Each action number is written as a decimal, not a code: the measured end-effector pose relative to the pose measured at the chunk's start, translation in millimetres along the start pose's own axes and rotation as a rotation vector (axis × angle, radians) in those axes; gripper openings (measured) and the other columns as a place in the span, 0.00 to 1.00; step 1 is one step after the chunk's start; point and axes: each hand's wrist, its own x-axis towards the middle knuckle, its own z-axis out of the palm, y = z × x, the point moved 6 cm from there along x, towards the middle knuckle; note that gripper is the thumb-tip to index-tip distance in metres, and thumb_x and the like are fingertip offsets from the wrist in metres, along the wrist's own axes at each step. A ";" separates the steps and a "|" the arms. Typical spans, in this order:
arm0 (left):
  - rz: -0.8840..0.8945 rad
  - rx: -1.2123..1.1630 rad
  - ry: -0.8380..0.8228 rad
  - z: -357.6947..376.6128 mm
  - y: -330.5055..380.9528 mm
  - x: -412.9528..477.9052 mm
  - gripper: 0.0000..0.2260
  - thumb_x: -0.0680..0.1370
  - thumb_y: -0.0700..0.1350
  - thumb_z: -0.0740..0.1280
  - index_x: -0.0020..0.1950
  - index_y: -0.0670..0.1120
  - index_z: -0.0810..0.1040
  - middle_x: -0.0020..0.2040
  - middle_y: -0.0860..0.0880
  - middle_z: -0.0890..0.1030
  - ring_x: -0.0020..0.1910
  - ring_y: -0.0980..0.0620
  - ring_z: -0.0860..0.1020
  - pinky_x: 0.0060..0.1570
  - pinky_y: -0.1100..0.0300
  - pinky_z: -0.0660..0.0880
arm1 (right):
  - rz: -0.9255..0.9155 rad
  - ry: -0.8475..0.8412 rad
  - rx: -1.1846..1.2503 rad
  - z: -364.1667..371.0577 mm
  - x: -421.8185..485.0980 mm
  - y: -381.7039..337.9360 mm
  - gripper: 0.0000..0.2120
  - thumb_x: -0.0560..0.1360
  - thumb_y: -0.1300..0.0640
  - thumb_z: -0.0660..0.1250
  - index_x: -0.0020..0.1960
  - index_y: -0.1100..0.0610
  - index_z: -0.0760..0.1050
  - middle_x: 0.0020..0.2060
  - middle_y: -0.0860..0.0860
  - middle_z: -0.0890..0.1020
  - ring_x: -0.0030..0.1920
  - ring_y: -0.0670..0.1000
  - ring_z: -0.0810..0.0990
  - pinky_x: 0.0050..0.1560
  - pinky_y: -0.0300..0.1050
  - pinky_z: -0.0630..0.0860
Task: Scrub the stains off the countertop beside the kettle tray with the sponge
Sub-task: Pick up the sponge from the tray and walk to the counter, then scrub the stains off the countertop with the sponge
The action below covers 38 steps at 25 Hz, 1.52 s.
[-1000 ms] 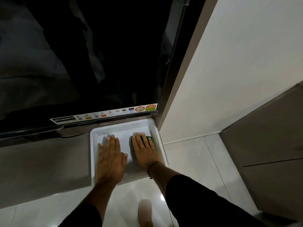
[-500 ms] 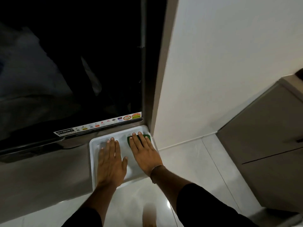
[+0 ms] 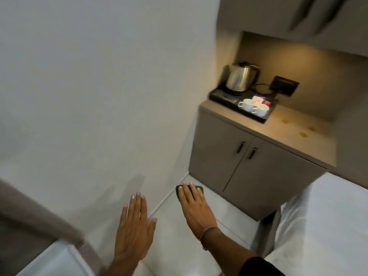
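- Green sponge [image 3: 189, 191] sits under your right hand [image 3: 196, 206], whose fingers lie flat and close together over it, only its far edge showing past your fingertips.
- Half a second ago both your hands were pressed into a white tray below a dark glass door; that tray and door are out of view now, and your hands hang in the air over the pale floor [image 3: 173, 261].
- Your view has swung right: the countertop [image 3: 294, 134] now shows, well apart from both hands, up and to the right.
- Your left hand [image 3: 135, 228] is empty, palm down, fingers straight and slightly spread.
- Count on the counter: one steel kettle [image 3: 240, 78] standing at the back end of one black kettle tray [image 3: 223, 97], and two white cups [image 3: 254, 108] side by side at the tray's near end, with some small packets behind them too blurred to count.
- Three yellowish stains [image 3: 303, 134] mark the counter to the right of the tray, apart from it.
- Two cupboard doors [image 3: 249, 172] below, each with one dark handle.
- One dark wall socket [image 3: 283, 85] sits behind the tray, a cord running to it.
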 end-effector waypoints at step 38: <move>0.779 -0.081 -0.291 173.6 605.2 545.4 0.36 0.84 0.65 0.47 0.85 0.45 0.44 0.87 0.45 0.45 0.85 0.47 0.41 0.84 0.42 0.45 | 0.806 -0.105 0.111 -45.8 -7.7 726.3 0.38 0.82 0.37 0.55 0.84 0.51 0.46 0.82 0.46 0.45 0.82 0.53 0.40 0.81 0.57 0.43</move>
